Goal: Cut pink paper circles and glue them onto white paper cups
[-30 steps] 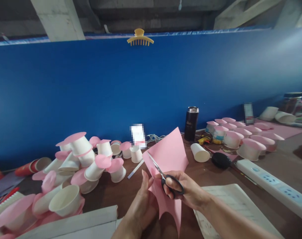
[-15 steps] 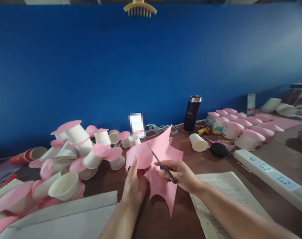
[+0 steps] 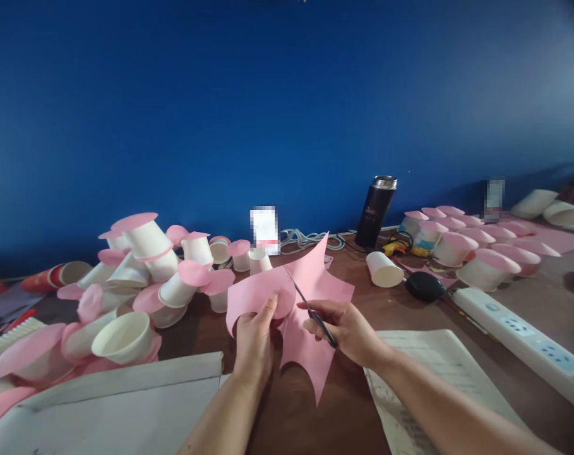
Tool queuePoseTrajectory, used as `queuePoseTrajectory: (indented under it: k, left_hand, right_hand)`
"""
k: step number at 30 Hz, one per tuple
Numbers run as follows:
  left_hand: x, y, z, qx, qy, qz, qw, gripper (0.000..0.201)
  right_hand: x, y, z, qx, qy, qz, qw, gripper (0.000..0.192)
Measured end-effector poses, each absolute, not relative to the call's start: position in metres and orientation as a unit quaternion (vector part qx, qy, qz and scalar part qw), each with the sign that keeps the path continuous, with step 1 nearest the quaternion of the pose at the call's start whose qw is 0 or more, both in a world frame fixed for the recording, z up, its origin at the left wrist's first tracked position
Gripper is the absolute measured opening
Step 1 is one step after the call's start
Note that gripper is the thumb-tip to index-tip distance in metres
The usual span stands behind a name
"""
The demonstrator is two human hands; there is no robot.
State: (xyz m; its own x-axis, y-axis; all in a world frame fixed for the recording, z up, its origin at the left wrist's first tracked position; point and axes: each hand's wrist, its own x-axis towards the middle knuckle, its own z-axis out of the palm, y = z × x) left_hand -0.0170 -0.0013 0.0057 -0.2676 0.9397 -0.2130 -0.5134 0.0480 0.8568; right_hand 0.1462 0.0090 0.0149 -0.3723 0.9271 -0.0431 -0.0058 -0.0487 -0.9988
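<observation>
Between my hands is a sheet of pink paper (image 3: 315,281) with curved bites cut from its edge, leaving sharp points. My left hand (image 3: 256,338) pinches the sheet's left part, thumb on top and the other fingers mostly hidden beneath. In my right hand (image 3: 346,332) is a pair of scissors (image 3: 321,325) with dark handles. Their blades lie along the paper, pointing up and left, close to the left thumb. Part of the sheet curls up on the left of the blades.
White paper cups with pink discs (image 3: 147,240) crowd the left side; more pink-topped cups (image 3: 488,265) stand in rows at right. A black flask (image 3: 376,212), a lying cup (image 3: 384,268), a black mouse-like object (image 3: 425,285), a power strip (image 3: 518,325) and written sheets (image 3: 438,373) are nearby.
The camera view has shifted down and slightly left. My left hand has moved up along the paper, its thumb now nearer the blades. The scissors stay in my right hand.
</observation>
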Motion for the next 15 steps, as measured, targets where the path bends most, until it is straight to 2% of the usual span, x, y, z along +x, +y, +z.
queuePoseTrajectory:
  k: [8,15]
  left_hand:
    - [-0.023,-0.0001,0.0104,0.261,0.48,0.663,0.512,0.051]
    - [-0.0242,0.0029,0.0063,0.258,0.489,0.664,0.504,0.049]
  right_hand:
    - [0.1475,0.0111,0.015,-0.411,-0.577,0.598,0.375,0.061]
    - [0.149,0.011,0.0146,-0.433,-0.596,0.573,0.36,0.059]
